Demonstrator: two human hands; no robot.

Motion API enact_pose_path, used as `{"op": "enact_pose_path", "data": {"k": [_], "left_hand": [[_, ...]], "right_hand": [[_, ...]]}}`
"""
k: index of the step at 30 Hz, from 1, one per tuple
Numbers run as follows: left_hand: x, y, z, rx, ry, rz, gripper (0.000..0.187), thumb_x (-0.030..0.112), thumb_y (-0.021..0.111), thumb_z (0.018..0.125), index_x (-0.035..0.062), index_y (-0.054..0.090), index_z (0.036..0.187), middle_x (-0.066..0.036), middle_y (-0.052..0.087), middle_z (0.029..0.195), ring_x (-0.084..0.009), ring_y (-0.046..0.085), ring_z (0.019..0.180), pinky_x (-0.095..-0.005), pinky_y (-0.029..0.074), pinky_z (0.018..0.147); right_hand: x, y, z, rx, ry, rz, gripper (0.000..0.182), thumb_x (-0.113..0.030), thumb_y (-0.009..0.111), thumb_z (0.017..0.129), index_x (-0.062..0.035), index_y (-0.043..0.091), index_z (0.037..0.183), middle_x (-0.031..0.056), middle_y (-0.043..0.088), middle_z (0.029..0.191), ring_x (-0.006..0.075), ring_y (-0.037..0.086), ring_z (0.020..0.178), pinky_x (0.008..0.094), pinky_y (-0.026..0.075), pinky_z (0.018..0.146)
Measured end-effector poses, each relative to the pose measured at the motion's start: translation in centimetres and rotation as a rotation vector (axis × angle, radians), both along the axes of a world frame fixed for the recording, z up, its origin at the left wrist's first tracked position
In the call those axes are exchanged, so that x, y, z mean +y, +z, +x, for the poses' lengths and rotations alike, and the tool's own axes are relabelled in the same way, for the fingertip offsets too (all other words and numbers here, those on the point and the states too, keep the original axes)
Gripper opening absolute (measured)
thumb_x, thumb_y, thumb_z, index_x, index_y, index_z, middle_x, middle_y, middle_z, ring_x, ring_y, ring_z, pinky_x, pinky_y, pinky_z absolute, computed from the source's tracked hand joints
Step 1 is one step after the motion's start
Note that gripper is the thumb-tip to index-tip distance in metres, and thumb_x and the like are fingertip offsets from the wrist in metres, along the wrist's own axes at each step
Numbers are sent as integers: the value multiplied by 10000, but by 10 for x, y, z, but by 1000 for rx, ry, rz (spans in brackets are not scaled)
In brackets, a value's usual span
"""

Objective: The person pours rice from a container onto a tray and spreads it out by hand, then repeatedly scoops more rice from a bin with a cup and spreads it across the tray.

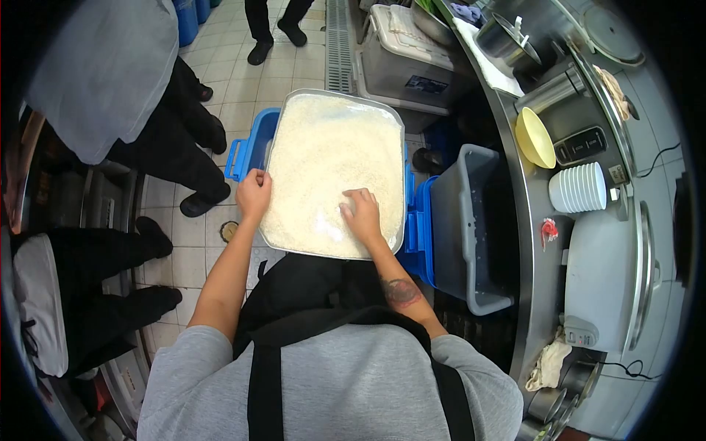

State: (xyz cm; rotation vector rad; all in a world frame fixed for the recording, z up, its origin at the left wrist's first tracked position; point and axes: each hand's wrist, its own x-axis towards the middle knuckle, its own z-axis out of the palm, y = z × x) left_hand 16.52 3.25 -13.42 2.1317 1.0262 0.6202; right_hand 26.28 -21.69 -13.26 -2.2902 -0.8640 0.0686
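Observation:
A large metal tray (403, 147) rests on a blue bin (261, 140) in front of me. Pale off-white, fine-grained stuff (331, 154), like breadcrumbs or rice, fills it in a layer. A whiter patch shows near my right hand, and the tray's bottom peeks through at the far right corner. At the left rim my left hand (254, 195) is closed with its fingers on the edge. My right hand (360, 214) lies over the grains at the near right, fingers apart and touching the surface, gripping nothing that I can see.
Right of the tray stands a grey tub (471, 228), beside a steel counter (526, 184) with a yellow bowl (535, 138) and stacked white bowls (579, 187). Two people in dark trousers stand at the left; another person's legs (276, 22) are ahead. A lidded box (408, 51) sits beyond.

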Motion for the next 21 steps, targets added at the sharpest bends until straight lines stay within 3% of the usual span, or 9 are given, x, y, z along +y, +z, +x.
{"op": "enact_pose_path", "data": {"k": [4, 7, 9, 13, 16, 21], "left_hand": [[-2, 3, 1, 13, 15, -29, 196, 267, 616, 813, 76, 655, 832, -83, 670, 713, -286, 647, 689, -395, 483, 621], [-1, 3, 0, 19, -3, -35, 202, 271, 616, 815, 75, 656, 837, -82, 672, 718, -287, 646, 688, -392, 483, 618], [-1, 4, 0, 11, 0, -30, 206, 262, 612, 815, 63, 658, 840, -92, 662, 705, -287, 645, 677, -390, 481, 614], [1, 1, 0, -22, -19, -16, 208, 248, 611, 812, 47, 657, 837, -102, 648, 678, -287, 640, 656, -388, 476, 609], [1, 3, 0, -26, -14, -10, 207, 248, 615, 812, 47, 658, 837, -100, 648, 675, -285, 639, 651, -382, 478, 609], [0, 2, 0, -1, 3, -4, 202, 246, 615, 812, 52, 661, 841, -94, 649, 675, -285, 640, 653, -377, 481, 611]], "right_hand": [[27, 10, 0, -47, -55, 13, 316, -124, 693, 713, -98, 617, 1019, 109, 552, 1057, 300, 490, 1074, 463, 380, 875], [62, 25, -13, -235, -1, 66, 329, -146, 685, 727, -102, 606, 1043, 107, 547, 1061, 284, 488, 1083, 467, 378, 880], [82, 27, -26, -171, 240, 67, 361, -191, 679, 741, -113, 586, 1081, 110, 536, 1099, 279, 461, 1158, 525, 352, 942], [102, 4, -39, -312, 393, -34, 351, -217, 657, 767, -147, 571, 1101, 99, 523, 1167, 273, 412, 1244, 626, 277, 997], [107, 0, -8, -375, 334, -149, 243, -176, 573, 829, -195, 577, 1071, 56, 517, 1225, 248, 384, 1286, 721, 210, 984], [85, -3, 55, -400, 24, -259, 238, -158, 559, 836, -178, 575, 1073, 51, 523, 1230, 255, 412, 1251, 684, 234, 988]]}}
